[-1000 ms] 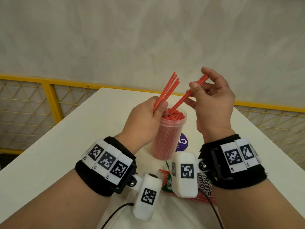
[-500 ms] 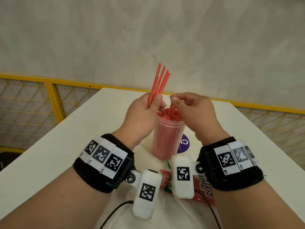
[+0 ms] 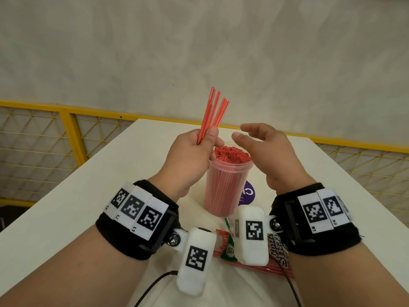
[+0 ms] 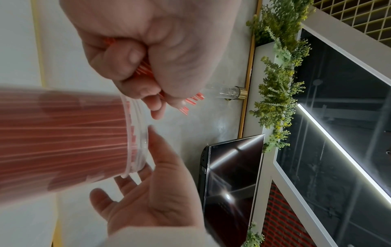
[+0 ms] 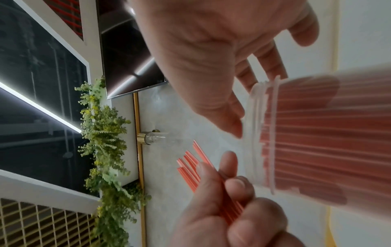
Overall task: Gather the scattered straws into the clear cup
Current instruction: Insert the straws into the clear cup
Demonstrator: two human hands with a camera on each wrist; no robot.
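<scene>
We see the left hand [image 3: 190, 156] curled round a small bunch of red straws [image 3: 213, 115], thumb pressed against them, their free ends fanning upward and slightly away from the hand. In the left wrist view the same fingers [image 4: 135, 66] fold over the straws [image 4: 191, 101], whose cut tips poke out past the knuckles; the right wrist view shows the bunch [image 5: 194, 168] clamped between thumb and forefinger of that hand [image 5: 228, 208].

The right hand [image 3: 265, 151] is spread and holds nothing, palm turned toward the left hand, fingers relaxed and slightly bent. From its own wrist camera we see the palm [image 5: 211, 50] wide open, fingertips just beside the cup's rim; whether they touch it we cannot tell.

The clear cup [image 3: 228, 187] stands upright on the white table [image 3: 66, 196], between the two hands and just below them, packed full of red straws whose ends reach its mouth. The left hand's lower fingers sit right at the rim on its side. Both wrist views show the cup blurred [image 4: 63, 138] [image 5: 317, 137].

Nearer to us than the cup, below the wrists, lies a printed straw packet [image 3: 276, 253] with red straws in it, partly hidden by the white wrist cameras. A purple sticker [image 3: 249, 193] lies on the table just right of the cup's base
</scene>
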